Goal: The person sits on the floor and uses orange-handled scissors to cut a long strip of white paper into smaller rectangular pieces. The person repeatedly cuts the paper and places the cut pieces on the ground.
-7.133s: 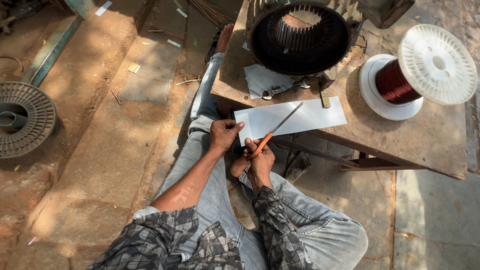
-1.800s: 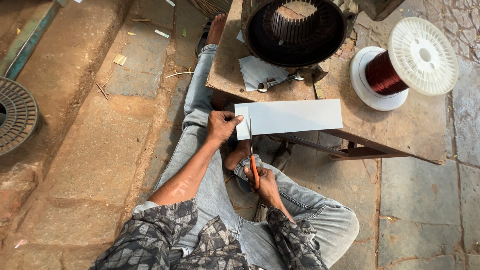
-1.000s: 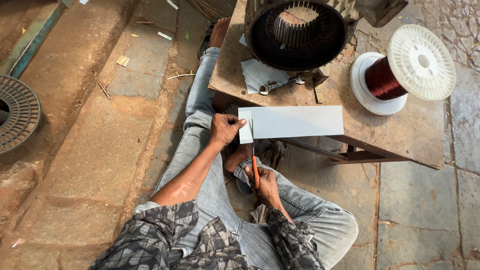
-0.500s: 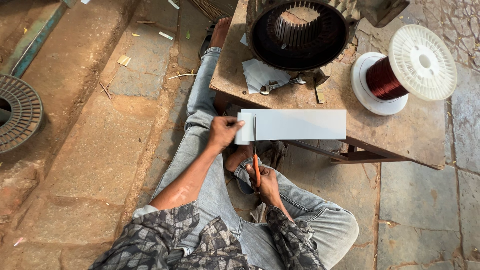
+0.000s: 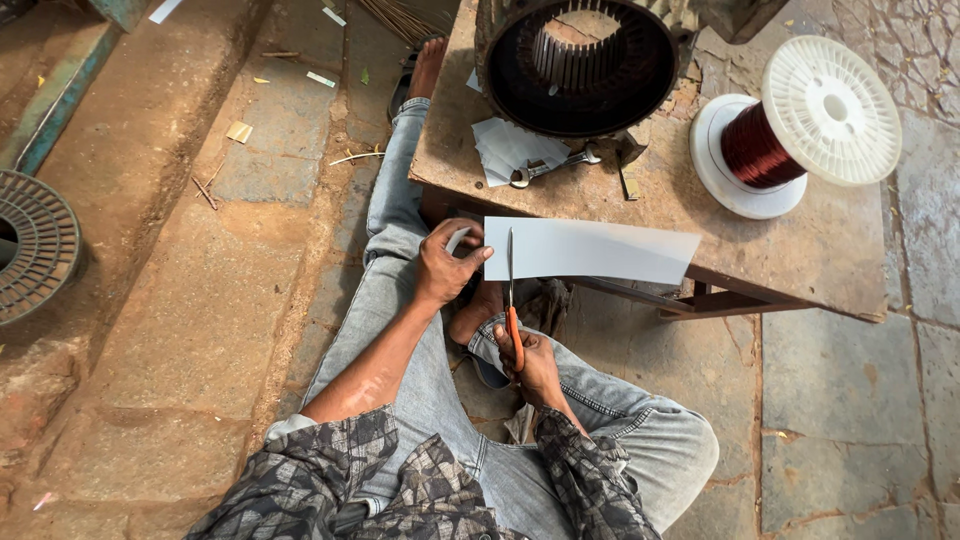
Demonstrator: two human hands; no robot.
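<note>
My left hand (image 5: pixel 447 266) pinches the left end of a long white sheet (image 5: pixel 600 250) held out flat in front of the low wooden table (image 5: pixel 840 250). My right hand (image 5: pixel 530 358) grips orange-handled scissors (image 5: pixel 511 300), blades pointing up and across the sheet near its left end. A narrow strip curls by my left thumb. I sit on the ground in jeans and a patterned shirt.
On the table stand a black motor stator (image 5: pixel 585 62), a white spool of copper wire (image 5: pixel 800 120), a spanner (image 5: pixel 545 170) and cut white pieces (image 5: pixel 500 145). An empty dark reel (image 5: pixel 35 245) lies at the far left. Stone paving lies all around.
The sheet has been turned from slanted to level. The scissors went from a slant to upright, and now cut across the sheet's left end; a thin strip curls off.
</note>
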